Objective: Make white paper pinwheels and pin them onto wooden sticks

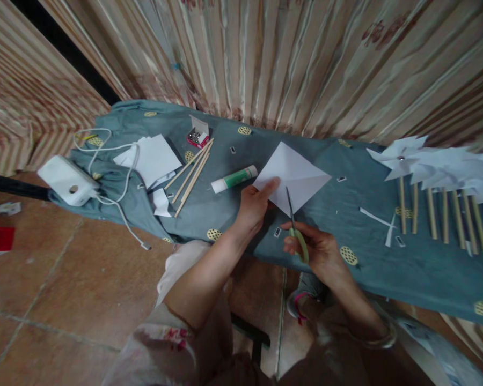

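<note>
A white square of paper [295, 174] lies like a diamond on the blue-grey cloth [346, 203]. My left hand [254, 206] pinches its near left edge, thumb on top. My right hand [320, 249] is closed round green-handled scissors [295, 228], and their blades reach into the paper's near corner. A glue stick [234, 178] lies just left of the paper.
Wooden sticks [191, 171] and a small box of pins [198, 138] lie at the left, beside white paper sheets [153, 156] and a white charger with cable [67, 181]. Finished paper pinwheels on sticks [434, 171] lie at the right. Tiled floor below.
</note>
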Available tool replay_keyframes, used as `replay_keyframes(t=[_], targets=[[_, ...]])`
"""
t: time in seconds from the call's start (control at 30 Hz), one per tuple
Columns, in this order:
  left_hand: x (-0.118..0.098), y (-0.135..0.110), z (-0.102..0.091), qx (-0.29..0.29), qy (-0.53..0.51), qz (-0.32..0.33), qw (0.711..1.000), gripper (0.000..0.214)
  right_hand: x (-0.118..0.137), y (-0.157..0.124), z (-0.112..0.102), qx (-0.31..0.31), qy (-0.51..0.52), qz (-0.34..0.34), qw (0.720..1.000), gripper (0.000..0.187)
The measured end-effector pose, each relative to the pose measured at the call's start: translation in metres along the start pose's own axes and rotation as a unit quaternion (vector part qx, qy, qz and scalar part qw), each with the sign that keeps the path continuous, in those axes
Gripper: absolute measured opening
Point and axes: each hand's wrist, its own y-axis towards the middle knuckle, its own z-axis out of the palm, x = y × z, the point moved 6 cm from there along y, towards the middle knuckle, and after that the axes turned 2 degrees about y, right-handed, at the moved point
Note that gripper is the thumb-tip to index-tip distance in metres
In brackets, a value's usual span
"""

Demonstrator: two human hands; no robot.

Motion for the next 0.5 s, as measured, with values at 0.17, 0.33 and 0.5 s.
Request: replay_keyframes(t=[0.17,0.33,0.5], targets=[[0.0002,-0.0004,-0.0005,-0.001,0.011,-0.005,1.000,0.037,-0.0006,-0.0001,-0.0005,-0.005,0.005,0.005,1.000,0.030],[0.0001,0.0003,-0.0009,-0.001,0.006,-0.006,1.000,0.037,0.0019,0.0001,0.0010,-0.009,0.004,0.009,1.000,0.031],[0.0013,0.0000,0.0000,0.000,-0.006,-0.012,1.000,0.033,0.0010,0.0003,0.0028,-0.020,0.026,0.024,0.999,0.034]])
